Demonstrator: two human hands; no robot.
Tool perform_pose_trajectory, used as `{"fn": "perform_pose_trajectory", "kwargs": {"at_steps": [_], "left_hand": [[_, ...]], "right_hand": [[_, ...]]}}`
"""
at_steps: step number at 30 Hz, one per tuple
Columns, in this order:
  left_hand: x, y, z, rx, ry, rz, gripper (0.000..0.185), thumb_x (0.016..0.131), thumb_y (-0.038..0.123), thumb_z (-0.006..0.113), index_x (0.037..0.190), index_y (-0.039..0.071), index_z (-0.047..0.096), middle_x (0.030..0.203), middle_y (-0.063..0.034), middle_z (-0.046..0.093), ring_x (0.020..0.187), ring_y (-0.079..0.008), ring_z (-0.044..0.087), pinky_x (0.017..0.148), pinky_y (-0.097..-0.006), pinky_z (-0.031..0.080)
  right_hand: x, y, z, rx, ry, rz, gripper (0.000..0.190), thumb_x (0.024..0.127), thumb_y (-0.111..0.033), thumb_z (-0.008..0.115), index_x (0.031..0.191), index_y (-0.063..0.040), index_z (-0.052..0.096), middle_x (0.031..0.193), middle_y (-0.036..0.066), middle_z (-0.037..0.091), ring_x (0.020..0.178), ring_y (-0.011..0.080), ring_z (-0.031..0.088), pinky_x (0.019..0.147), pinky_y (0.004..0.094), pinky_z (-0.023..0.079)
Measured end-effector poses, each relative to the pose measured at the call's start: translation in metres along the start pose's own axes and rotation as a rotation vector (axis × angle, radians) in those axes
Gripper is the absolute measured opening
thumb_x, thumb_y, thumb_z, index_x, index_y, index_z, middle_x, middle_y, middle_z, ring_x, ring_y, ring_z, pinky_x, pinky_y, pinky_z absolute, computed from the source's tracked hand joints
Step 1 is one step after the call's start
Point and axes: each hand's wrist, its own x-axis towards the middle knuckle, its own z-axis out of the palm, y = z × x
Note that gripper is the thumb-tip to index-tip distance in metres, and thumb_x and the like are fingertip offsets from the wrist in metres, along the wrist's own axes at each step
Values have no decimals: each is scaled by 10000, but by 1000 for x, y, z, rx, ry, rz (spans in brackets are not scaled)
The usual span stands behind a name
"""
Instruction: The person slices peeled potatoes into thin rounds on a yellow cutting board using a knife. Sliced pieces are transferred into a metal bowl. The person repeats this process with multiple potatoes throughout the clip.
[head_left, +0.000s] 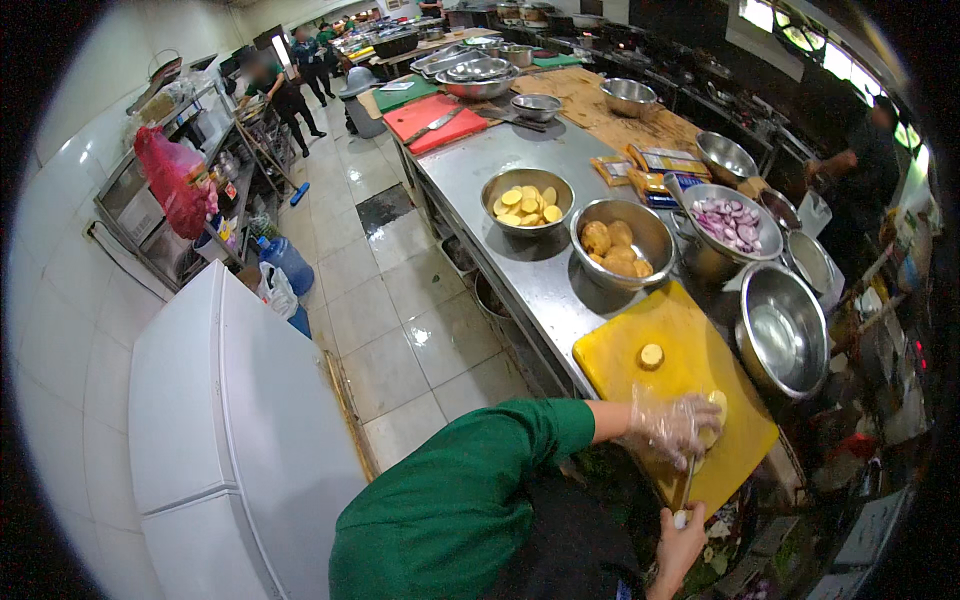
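Note:
My left hand (673, 426), in a clear plastic glove, presses a peeled potato (718, 411) onto a yellow cutting board (705, 341). My fingers cover part of the potato, so how far it is cut is hard to see. My bare right hand (681, 546) grips the light-coloured handle of a kitchen knife (688, 484), its blade beside the gloved fingers at the potato's near end. Farther up the board stands a short potato piece (651, 355), its pale cut face upward. Beyond the board are a steel bowl (667, 271) of brown-looking potatoes and another bowl (499, 219) of potato slices.
Right of the board stands a large steel bowl (787, 341). Behind it, a pot holds chopped red onions (726, 223). Yellow packets (664, 161) lie farther back. A red cutting board (405, 120) carries another knife (435, 126). A white refrigerator (285, 450) is at left; people stand farther off.

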Motion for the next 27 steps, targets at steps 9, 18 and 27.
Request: {"fn": "perform_pose_trajectory", "kwargs": {"at_steps": [9,18,27], "left_hand": [[-16,-10,-18,-88,-209,-725,1415,420,560,947,1551,84,242,1541,-362,226,1427,-511,260,1186,-520,261],[41,1,-1,-3,-265,-369,1056,457,558,925,1408,373,506,1527,-216,360,1389,-506,326,1106,-567,345],[58,2,-19,27,-401,-470,840,590,680,794,1339,363,584,1593,-197,265,1346,-493,405,1001,-591,456]], "right_hand": [[-64,87,-38,877,-426,217,321,991,-247,605,1159,15,525,680,47,598,491,118,546,455,280,434],[-54,64,24,1203,-215,369,227,1046,-264,479,1136,-57,510,628,59,564,410,137,490,355,290,413],[10,22,70,1198,-288,262,278,1049,-343,491,1165,-96,441,619,72,556,411,156,509,359,305,416]]}}
